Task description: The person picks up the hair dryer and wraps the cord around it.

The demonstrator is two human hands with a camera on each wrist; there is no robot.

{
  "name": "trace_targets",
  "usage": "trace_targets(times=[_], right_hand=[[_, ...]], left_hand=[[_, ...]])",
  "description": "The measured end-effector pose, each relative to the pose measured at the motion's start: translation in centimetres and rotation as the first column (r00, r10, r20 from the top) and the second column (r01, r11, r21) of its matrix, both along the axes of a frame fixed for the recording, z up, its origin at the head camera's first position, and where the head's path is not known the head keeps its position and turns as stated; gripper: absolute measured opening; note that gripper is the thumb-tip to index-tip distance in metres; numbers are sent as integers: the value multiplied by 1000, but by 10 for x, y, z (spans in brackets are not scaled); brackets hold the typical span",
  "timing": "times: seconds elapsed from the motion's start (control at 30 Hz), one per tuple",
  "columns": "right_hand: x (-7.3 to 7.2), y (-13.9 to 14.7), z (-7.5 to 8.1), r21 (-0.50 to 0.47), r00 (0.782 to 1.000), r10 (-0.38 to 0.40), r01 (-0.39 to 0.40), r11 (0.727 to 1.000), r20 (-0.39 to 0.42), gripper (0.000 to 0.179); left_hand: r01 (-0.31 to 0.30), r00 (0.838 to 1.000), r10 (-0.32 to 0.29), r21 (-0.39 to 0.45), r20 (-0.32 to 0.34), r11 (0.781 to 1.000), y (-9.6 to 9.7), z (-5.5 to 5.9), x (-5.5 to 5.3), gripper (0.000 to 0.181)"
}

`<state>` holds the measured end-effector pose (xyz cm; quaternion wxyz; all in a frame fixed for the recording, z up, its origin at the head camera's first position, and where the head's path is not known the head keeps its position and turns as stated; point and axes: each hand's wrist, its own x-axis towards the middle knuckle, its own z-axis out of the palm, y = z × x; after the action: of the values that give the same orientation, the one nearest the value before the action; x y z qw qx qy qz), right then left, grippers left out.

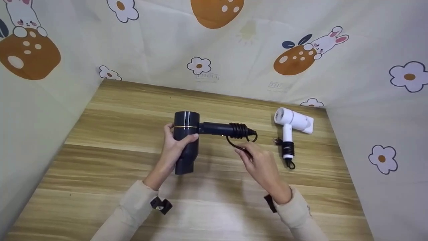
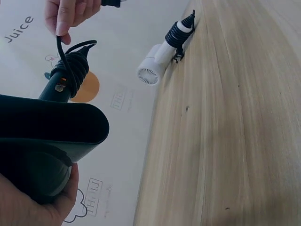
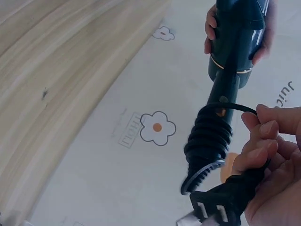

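Observation:
A dark hair dryer (image 1: pixel 186 134) with a thin gold ring is held sideways above the table, its handle to the right. My left hand (image 1: pixel 173 147) grips its barrel, thumb across the front. Black power cord (image 1: pixel 238 130) lies coiled round the handle's end. Between thumb and fingers my right hand (image 1: pixel 259 162) pinches the cord's loose end, pulled a little away from the handle. In the right wrist view the two-prong plug (image 3: pixel 218 202) hangs by the right palm. The nozzle (image 2: pixel 56 122) looms close in the left wrist view.
A white hair dryer (image 1: pixel 292 120) lies at the table's right, its black cord (image 1: pixel 288 149) wound round the handle and its plug (image 1: pixel 277 141) beside it. Patterned fabric walls (image 1: pixel 234 60) border the wood-grain table (image 1: pixel 117 110) at the back and sides.

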<state>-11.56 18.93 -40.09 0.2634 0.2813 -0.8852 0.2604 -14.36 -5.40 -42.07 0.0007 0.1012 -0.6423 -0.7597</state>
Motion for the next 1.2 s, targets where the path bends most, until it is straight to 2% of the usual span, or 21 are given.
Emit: trace_targets(times=[0.23, 0.5, 0.7, 0.9, 1.0, 1.07, 1.13, 1.2], right_hand=[[-5, 7, 5, -59, 999, -21, 19, 998, -27, 8], [-11, 15, 5, -131, 997, -44, 35, 991, -62, 8], [-16, 20, 8, -190, 1000, -15, 10, 982, -26, 8], [-16, 25, 14, -255, 994, 57, -31, 967, 94, 12], [-15, 28, 16, -305, 981, 97, -42, 952, 168, 13], [-16, 29, 18, -339, 964, 119, -33, 940, 237, 12], [-16, 30, 20, -391, 928, 146, 0, 920, 342, 12], [-18, 31, 23, -448, 869, 181, 51, 893, 460, 14]], left_hand=[[67, 998, -68, -125, -9, 990, 1, -4, 3, 71], [164, 985, -172, -226, -14, 960, 5, -3, 9, 68], [231, 971, -240, -253, -6, 940, 6, -1, 11, 69], [321, 943, -333, -236, -14, 917, 2, 2, 11, 72], [351, 930, -365, -224, -26, 909, 1, 4, 12, 71], [360, 926, -375, -218, -33, 907, 0, 6, 13, 71], [368, 923, -383, -204, -39, 907, -1, 8, 13, 70], [377, 919, -391, -180, -48, 909, -2, 9, 13, 70]])
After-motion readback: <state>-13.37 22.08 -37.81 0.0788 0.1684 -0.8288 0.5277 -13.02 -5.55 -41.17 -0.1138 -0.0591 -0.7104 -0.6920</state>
